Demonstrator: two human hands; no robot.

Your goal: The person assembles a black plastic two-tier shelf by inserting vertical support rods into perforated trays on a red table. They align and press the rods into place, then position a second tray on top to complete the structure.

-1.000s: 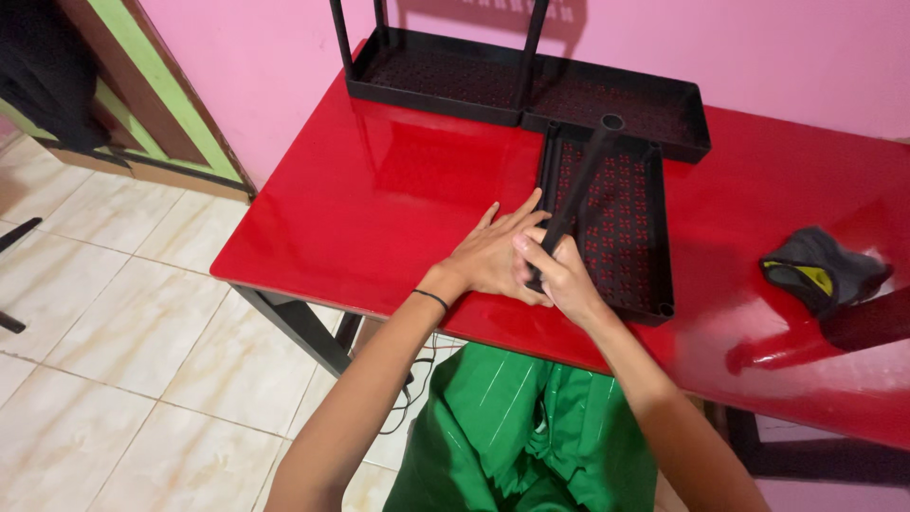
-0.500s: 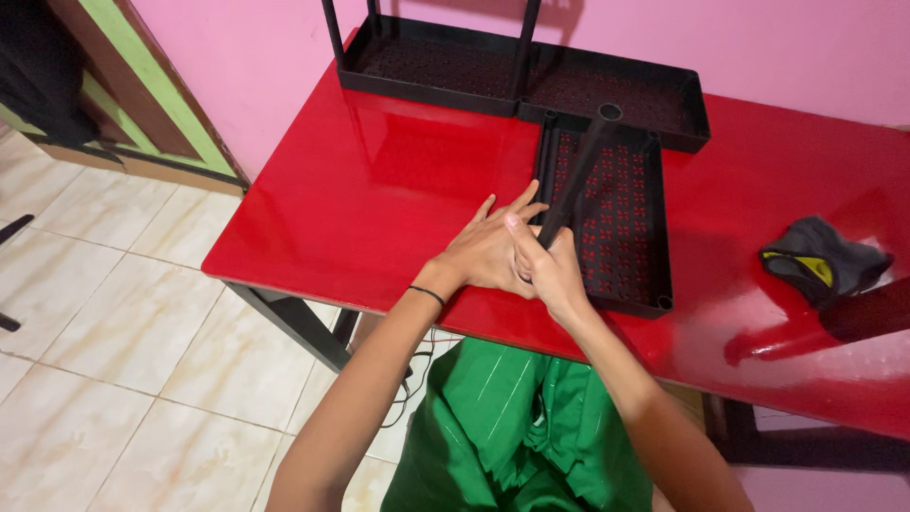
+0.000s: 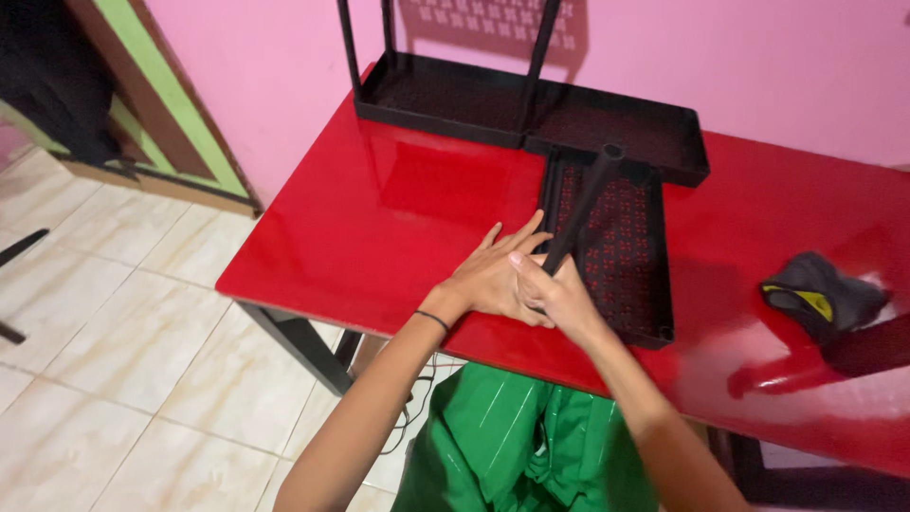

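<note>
A black perforated tray [image 3: 626, 256] lies flat on the red table [image 3: 398, 218]. A black tube [image 3: 583, 204] rises at a slant from the tray's near left corner. My right hand [image 3: 559, 289] is wrapped around the tube's lower end. My left hand [image 3: 493, 275] lies flat beside it, fingers spread, pressing on the table and the tray's corner. The joint between tube and tray is hidden by my hands.
A larger black shelf frame [image 3: 531, 114] with upright posts stands at the back against the pink wall. A dark cloth with a yellow patch [image 3: 820, 284] lies at the right. Tiled floor [image 3: 123, 332] lies left of the table.
My hands and the tube stay in nearly the same grip at the tray corner; only the view has shifted slightly.
</note>
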